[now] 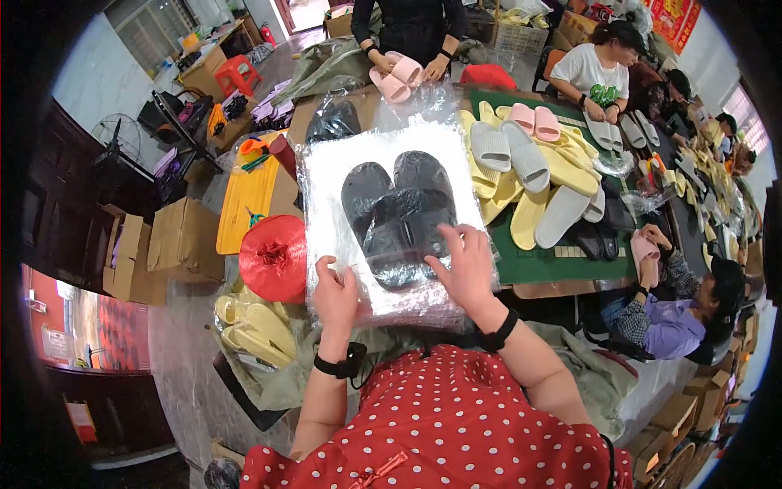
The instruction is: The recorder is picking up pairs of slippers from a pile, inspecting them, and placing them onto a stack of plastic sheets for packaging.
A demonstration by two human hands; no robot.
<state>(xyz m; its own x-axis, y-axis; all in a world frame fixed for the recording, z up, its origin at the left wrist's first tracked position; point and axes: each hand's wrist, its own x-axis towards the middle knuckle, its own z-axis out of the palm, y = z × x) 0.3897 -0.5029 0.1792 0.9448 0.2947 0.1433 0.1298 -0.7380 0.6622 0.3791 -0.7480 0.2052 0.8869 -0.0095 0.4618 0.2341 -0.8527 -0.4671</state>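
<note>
A pair of black slippers [397, 218] lies side by side inside a clear plastic bag [326, 175], right in front of me. The bag rests on a stack of shiny clear bags with a white top. At the stack's near left edge is my left hand [336, 295], its thumb and forefinger apart. My right hand [466, 265] spreads its fingers over the near right part of the bag, beside the toe ends of the slippers; the fingertips appear to touch the plastic.
Left of the bag stack sits a red twine roll [274, 258]. Yellow slippers [259, 330] lie below it. Yellow, grey and pink slippers [531, 159] heap on the green mat [521, 265] at right. Across the table, a person holds pink slippers [397, 77]. Other people handle slippers at right.
</note>
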